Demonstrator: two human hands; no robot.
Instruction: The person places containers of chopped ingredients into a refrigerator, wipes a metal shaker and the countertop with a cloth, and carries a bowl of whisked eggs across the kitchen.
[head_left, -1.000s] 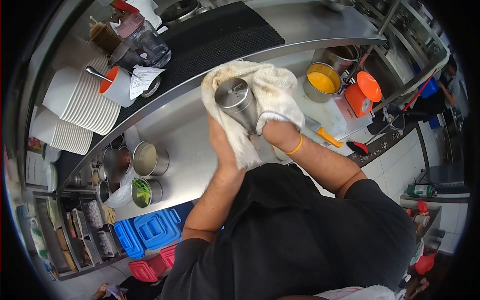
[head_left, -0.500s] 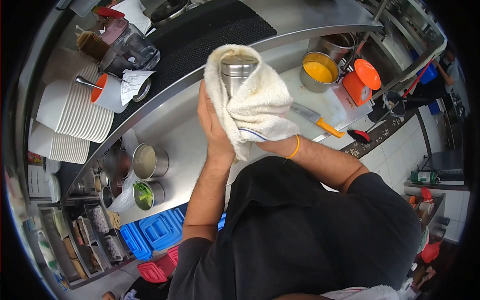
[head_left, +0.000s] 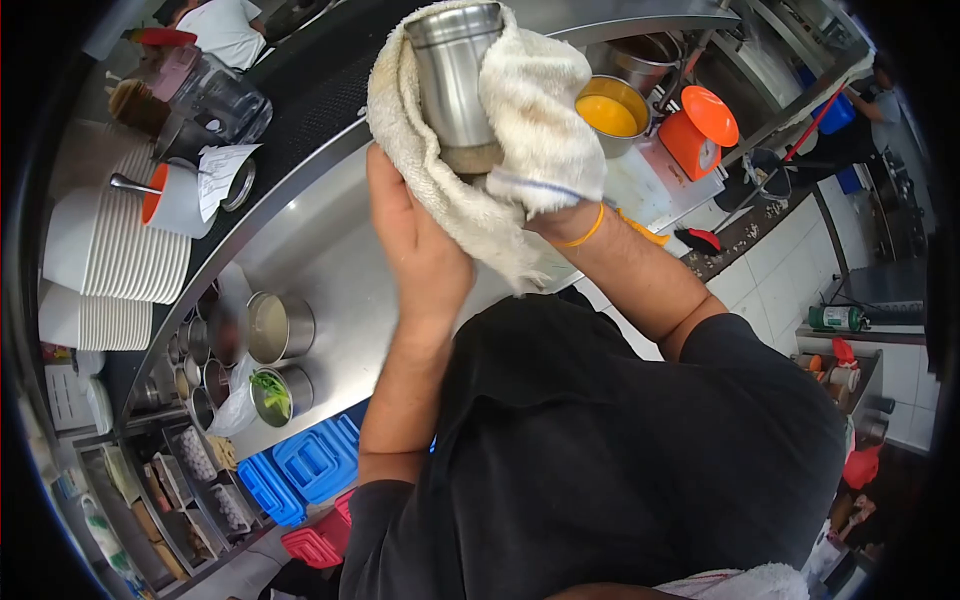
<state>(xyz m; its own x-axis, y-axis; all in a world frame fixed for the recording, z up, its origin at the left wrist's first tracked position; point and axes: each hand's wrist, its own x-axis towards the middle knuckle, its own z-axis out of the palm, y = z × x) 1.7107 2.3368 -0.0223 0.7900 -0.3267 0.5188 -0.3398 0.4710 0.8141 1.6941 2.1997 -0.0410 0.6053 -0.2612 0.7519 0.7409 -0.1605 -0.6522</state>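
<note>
A stainless steel canister point(head_left: 458, 85) is raised above the steel counter, tilted, with an off-white towel point(head_left: 545, 110) draped around both sides of it. My left hand point(head_left: 415, 235) grips the towel from the left, its fingers mostly behind the cloth. From the right, my right hand point(head_left: 562, 222) holds the towel's other side, with the fingers hidden under it. A yellow band circles that wrist.
Stacked white bowls point(head_left: 130, 245) stand at left on the upper shelf. Steel pots, one with green leaves point(head_left: 270, 395), sit at the counter's left. At right are a pot of yellow liquid point(head_left: 612, 112), an orange scale point(head_left: 692, 140) and a partly hidden yellow-handled knife point(head_left: 645, 228).
The canister and towel have moved up and away from my body, and more of the canister's side shows. Both hands have moved with them. The knife is now mostly covered by my right arm.
</note>
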